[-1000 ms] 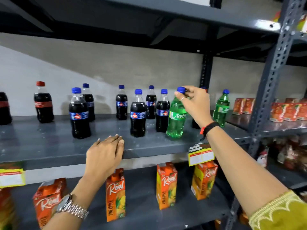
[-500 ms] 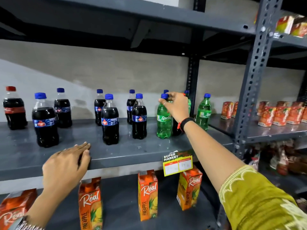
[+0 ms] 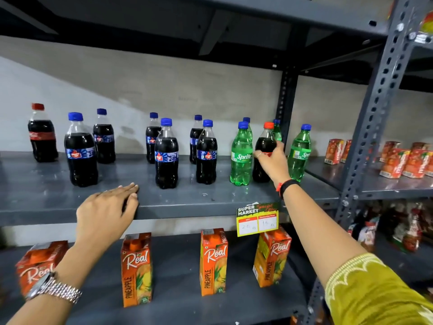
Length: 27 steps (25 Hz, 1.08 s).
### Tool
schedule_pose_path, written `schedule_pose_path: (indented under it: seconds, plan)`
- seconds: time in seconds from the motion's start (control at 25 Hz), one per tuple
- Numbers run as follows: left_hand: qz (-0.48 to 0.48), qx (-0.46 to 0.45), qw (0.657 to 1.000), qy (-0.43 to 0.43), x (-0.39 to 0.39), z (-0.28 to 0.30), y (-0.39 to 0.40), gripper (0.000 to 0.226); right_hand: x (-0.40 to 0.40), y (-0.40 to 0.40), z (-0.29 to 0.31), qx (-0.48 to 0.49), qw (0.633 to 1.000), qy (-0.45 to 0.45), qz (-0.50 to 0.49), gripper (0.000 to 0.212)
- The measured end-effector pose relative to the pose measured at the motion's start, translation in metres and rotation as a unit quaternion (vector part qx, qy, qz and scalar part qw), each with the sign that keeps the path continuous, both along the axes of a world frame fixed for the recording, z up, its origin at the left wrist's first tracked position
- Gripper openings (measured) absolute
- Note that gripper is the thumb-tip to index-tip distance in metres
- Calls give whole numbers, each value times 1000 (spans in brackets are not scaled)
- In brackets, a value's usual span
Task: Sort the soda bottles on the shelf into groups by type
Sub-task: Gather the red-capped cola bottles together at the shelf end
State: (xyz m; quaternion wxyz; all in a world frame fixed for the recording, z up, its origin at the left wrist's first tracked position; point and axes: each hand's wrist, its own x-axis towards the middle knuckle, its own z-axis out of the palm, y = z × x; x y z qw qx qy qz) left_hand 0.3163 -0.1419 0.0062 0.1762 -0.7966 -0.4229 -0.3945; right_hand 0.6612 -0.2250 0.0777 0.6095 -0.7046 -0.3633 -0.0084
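Grey metal shelf (image 3: 210, 202) against a pale wall, juice cartons (image 3: 212, 261) on the tier below. Right hand (image 3: 273, 160) wrapped around the middle of a red-capped cola bottle (image 3: 266, 141), which stands among the green Sprite bottles (image 3: 241, 158) at the shelf's right end. Left hand (image 3: 105, 212) flat, fingers extended, resting on the shelf edge, holding nothing. Step in hand: likely pulling the stray cola. Next: lift clear of neighbours, carry left toward the other red-capped cola (image 3: 42, 134).
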Motion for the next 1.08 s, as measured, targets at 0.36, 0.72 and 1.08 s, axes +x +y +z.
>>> schedule_pose_path:
  seconds: [0.36, 0.72, 1.08]
  plan:
    - [-16, -35, 999, 1, -3, 0, 1, 41, -16, -20, -25, 75, 994, 33, -67, 42]
    - [-81, -126, 988, 50, -30, 6, 11, 46, -118, -30, -25, 110, 990, -69, -50, 40]
    - [-28, -171, 985, 18, -245, 20, 84, 39, -318, 69, -13, 150, 985, -45, 68, 49]
